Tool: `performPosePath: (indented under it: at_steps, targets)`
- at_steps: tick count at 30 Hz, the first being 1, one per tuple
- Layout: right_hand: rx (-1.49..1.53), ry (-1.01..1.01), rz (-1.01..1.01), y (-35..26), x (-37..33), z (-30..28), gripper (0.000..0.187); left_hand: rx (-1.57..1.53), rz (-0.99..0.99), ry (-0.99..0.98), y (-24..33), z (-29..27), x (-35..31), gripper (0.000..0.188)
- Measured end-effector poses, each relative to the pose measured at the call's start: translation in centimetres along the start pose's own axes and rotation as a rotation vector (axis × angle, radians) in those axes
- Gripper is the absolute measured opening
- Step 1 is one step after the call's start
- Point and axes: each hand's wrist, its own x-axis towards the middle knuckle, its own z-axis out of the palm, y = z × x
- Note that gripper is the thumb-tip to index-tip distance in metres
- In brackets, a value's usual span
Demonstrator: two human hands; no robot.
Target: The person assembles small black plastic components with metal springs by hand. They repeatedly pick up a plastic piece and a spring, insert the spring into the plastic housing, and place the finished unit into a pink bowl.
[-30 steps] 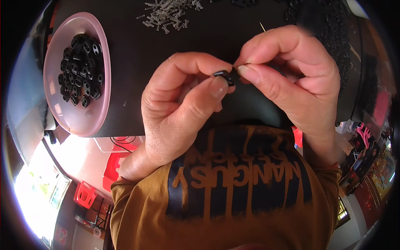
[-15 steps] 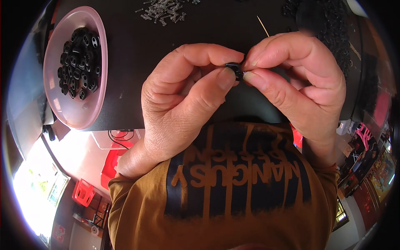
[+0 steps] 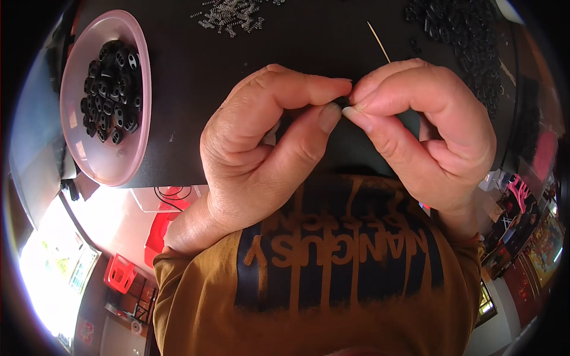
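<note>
Above the near edge of the dark table, both my hands meet at their fingertips. My left hand (image 3: 261, 127) pinches a small black plastic cord lock (image 3: 341, 101) between thumb and forefinger; only a sliver of it shows. Against its right end, my right hand (image 3: 424, 113) is closed in a pinch, thumb and forefinger pressed together. The small metal spring seen in that pinch a moment ago is now hidden by the fingertips. More black cord lock pieces (image 3: 110, 89), oval with two holes, fill part of a pink translucent bowl (image 3: 74, 133) on the left.
A pile of small metal springs (image 3: 231, 15) lies at the far middle of the table (image 3: 172, 154). Beyond my right hand is a thin wooden stick (image 3: 378, 41). Many loose black parts (image 3: 460, 35) spread at the far right. A red stool (image 3: 120, 273) stands at lower left.
My fingertips have come closer together. The cord lock, plainly visible before, is mostly covered, and the spring has gone from sight. My right hand has tilted, its forefinger slightly lower.
</note>
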Motion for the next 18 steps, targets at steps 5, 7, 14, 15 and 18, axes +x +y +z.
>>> performPosePath:
  at_steps: [5, 7, 14, 15, 18]
  targets:
    - [0.123, 0.076, 0.029, 0.2, -0.4, 0.2, 0.026, -0.281, -0.130, 0.036, 0.0, 0.3, 0.1, 0.017]
    - [0.172, 0.100, 0.055, 0.1, -0.5, 0.5, 0.027, -0.343, -0.183, 0.050, 0.2, 0.4, 0.2, 0.019]
    - [0.301, 0.179, 0.266, -0.9, -1.2, 1.1, 0.027, -0.329, -0.245, 0.097, 0.9, 0.8, 0.2, 0.020]
    - [0.303, 0.192, 0.282, -0.9, -1.1, 1.1, 0.025, -0.307, -0.236, 0.088, 0.8, 0.8, 0.2, 0.020]
    - [0.243, 0.188, 0.211, -0.7, -0.8, 1.1, 0.017, -0.258, -0.191, 0.063, 0.6, 0.7, 0.1, 0.018]
